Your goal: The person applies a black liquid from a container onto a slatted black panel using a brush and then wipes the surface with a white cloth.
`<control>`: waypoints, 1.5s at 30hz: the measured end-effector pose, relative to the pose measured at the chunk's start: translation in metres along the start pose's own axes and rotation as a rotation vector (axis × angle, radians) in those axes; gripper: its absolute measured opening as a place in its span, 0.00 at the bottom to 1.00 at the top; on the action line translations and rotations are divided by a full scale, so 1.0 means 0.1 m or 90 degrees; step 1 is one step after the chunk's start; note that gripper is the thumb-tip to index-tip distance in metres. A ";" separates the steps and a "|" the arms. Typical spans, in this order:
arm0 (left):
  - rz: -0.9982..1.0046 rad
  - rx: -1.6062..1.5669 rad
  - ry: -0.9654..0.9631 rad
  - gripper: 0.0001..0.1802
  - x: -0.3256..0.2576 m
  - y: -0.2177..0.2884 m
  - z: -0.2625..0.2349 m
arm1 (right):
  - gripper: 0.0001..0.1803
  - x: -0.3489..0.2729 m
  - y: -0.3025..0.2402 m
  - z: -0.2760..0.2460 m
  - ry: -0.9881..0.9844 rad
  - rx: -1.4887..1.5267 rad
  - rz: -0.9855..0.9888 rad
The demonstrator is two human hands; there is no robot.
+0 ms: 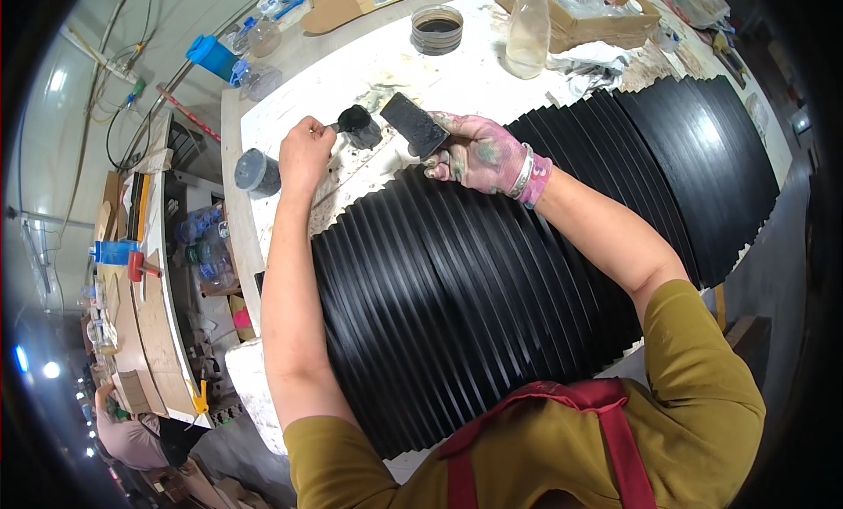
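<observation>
My left hand is closed around the handle of a small black scoop that hovers over a dark paint-stained cup. My right hand, smeared with paint and wearing a bracelet, grips a flat black block-shaped brush tilted just right of the scoop. Both hands are at the far edge of a large black pleated sheet that fans across the white table.
A black lidded jar stands at the table's left edge. Farther back are a round tin of dark liquid, a clear bottle, a cardboard box and plastic bottles. Cluttered shelves run along the left.
</observation>
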State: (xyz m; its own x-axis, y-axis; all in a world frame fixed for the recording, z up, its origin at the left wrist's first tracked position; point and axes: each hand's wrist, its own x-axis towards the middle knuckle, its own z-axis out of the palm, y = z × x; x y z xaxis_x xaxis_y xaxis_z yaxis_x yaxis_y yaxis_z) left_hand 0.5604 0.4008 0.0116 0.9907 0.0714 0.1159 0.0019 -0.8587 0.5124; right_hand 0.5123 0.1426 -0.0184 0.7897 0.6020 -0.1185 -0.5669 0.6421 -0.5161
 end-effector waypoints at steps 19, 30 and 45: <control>0.091 0.145 0.038 0.11 -0.01 0.24 0.20 | 0.19 -0.02 0.10 -0.16 -0.035 0.091 0.011; 0.040 -0.152 0.267 0.12 -1.06 -0.38 -0.82 | 0.20 -0.40 0.07 0.04 -0.005 -0.185 0.008; -0.532 -0.255 0.469 0.09 -5.91 -0.91 -0.33 | 0.30 -0.28 1.22 0.92 -0.155 -0.955 -0.176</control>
State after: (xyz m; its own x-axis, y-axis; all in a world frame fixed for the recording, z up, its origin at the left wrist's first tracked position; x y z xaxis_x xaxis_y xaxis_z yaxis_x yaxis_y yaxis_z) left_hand -0.0297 0.4534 -0.0755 0.3846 0.9230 0.0134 0.4394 -0.1958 0.8767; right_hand 0.3990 0.2475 -0.0004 0.6860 0.7046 0.1813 0.4519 -0.2174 -0.8652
